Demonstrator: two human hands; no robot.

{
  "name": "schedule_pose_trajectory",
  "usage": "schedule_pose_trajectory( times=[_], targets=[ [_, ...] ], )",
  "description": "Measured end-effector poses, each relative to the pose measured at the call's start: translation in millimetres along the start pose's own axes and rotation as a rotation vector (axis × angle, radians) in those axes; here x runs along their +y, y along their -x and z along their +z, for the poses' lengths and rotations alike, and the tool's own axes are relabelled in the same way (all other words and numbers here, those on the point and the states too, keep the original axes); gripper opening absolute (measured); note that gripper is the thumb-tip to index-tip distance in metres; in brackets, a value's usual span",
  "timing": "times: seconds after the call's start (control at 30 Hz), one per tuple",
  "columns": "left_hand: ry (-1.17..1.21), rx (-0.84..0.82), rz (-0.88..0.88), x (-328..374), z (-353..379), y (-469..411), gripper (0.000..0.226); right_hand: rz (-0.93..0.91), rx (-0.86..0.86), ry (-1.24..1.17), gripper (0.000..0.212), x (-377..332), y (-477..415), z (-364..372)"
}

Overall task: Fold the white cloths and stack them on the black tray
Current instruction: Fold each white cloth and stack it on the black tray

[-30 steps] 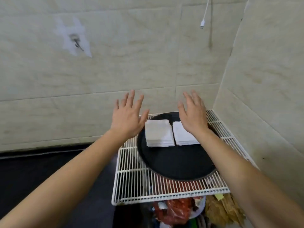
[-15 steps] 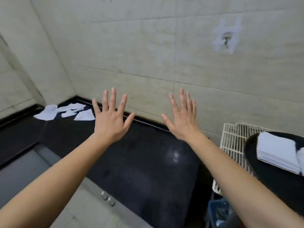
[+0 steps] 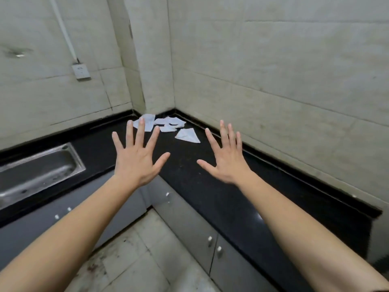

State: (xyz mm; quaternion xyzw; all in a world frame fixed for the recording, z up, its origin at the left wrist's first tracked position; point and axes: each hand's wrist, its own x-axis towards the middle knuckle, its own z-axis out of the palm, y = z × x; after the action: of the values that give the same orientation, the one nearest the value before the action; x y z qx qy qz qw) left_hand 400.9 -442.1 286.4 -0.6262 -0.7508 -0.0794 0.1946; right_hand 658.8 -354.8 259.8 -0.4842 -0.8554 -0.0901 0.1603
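Observation:
Several loose white cloths (image 3: 168, 126) lie crumpled in the far corner of the black countertop (image 3: 210, 186); one of them (image 3: 188, 135) sits apart, nearest to me. My left hand (image 3: 137, 157) is raised with fingers spread, empty, its fingertips overlapping the pile in view. My right hand (image 3: 226, 158) is also spread and empty, to the right of the cloths, above the counter. The black tray and the folded stacks are out of view.
A steel sink (image 3: 37, 171) is set in the counter at left. Grey cabinet doors (image 3: 189, 220) run below the L-shaped counter. A wall socket (image 3: 81, 71) with a white conduit hangs on the left wall. Tiled floor (image 3: 136, 256) lies below.
The view has swung left, away from the tray on the wire rack, to the counter corner with the loose cloths. Both hands stay spread and empty.

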Motion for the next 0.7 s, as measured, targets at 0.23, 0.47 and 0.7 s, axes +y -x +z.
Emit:
schedule_pose_trajectory(
  times=[0.23, 0.47, 0.7],
  targets=[
    [-0.003, -0.049, -0.068, -68, 49, -25, 0.083, -0.046, -0.069, 0.015, 0.094, -46, -76, 44],
    [-0.035, -0.122, -0.038, -98, 125, -103, 0.082, -0.023, -0.116, -0.017, 0.095, -43, -165, 126],
    [-0.09, -0.196, 0.063, -100, 178, -244, 0.08, 0.022, -0.169, -0.035, 0.097, -2, -284, 180]
  ],
)
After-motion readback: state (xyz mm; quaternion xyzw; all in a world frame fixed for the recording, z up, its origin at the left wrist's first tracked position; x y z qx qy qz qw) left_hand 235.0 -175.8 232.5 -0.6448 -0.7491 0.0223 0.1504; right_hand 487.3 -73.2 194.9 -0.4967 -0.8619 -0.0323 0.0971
